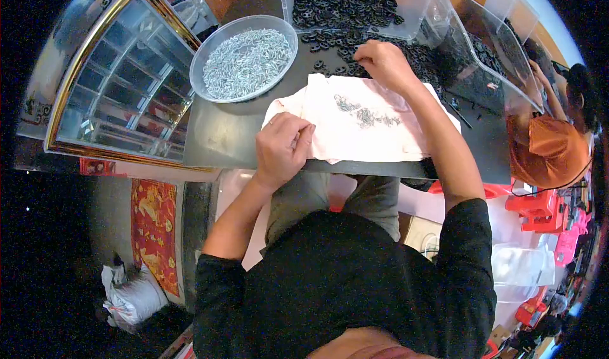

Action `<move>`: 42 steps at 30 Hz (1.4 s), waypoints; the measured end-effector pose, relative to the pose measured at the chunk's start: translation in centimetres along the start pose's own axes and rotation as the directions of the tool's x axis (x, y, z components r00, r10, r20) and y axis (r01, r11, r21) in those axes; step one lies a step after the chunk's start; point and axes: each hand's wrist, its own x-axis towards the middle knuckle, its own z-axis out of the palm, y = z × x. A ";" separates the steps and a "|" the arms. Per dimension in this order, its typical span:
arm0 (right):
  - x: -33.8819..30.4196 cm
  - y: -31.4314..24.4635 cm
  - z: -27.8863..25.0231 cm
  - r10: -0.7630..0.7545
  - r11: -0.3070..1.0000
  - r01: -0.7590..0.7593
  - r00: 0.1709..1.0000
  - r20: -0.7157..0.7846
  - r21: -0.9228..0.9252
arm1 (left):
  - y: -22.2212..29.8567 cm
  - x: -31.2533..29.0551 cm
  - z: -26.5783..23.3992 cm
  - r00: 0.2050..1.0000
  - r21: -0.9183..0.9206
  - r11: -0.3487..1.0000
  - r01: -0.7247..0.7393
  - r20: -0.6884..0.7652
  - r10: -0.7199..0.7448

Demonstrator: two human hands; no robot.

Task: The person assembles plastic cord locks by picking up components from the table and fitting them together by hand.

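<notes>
A pale pink cloth (330, 140) lies on the dark table in front of me, with a scatter of thin, dark metal-looking pieces (368, 117) on it. My left hand (282, 146) is closed at the cloth's near left edge, its fingers curled; whatever they hold is hidden. Beyond the cloth's far edge, my right hand (386, 64) pinches its thumb and fingers together over loose black parts (342, 51), small and ring-like. Anything in that pinch is too small to name. To the left stands a round clear tub (196, 73) filled with small silvery metal pieces (244, 64).
Clear plastic bins (412, 26) with more black parts stand at the back and right. A thin dark tool (461, 113) lies right of the cloth. A gold-framed glass panel (57, 118) is at left. Another person in an orange top (555, 150) sits at right, near red stools (539, 213).
</notes>
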 end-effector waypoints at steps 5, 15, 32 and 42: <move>1.4 0.7 1.6 -0.123 0.969 0.138 0.989 0.084 -0.205 | -0.3 0.2 -0.3 0.999 -0.017 1.000 -0.020 -0.034 0.019; 2.5 0.8 1.5 0.025 0.972 0.018 0.984 0.179 -0.235 | 0.6 1.0 0.1 0.956 -0.220 0.931 0.292 0.094 -0.278; -4.7 1.3 -1.9 0.159 0.893 -0.085 0.978 -0.133 0.442 | 2.6 7.3 8.2 0.853 -0.019 1.000 0.009 0.521 0.002; -4.7 1.3 -0.8 0.071 0.891 0.015 0.983 -0.171 0.454 | 2.6 8.3 10.0 0.753 0.192 0.973 -0.129 0.658 -0.030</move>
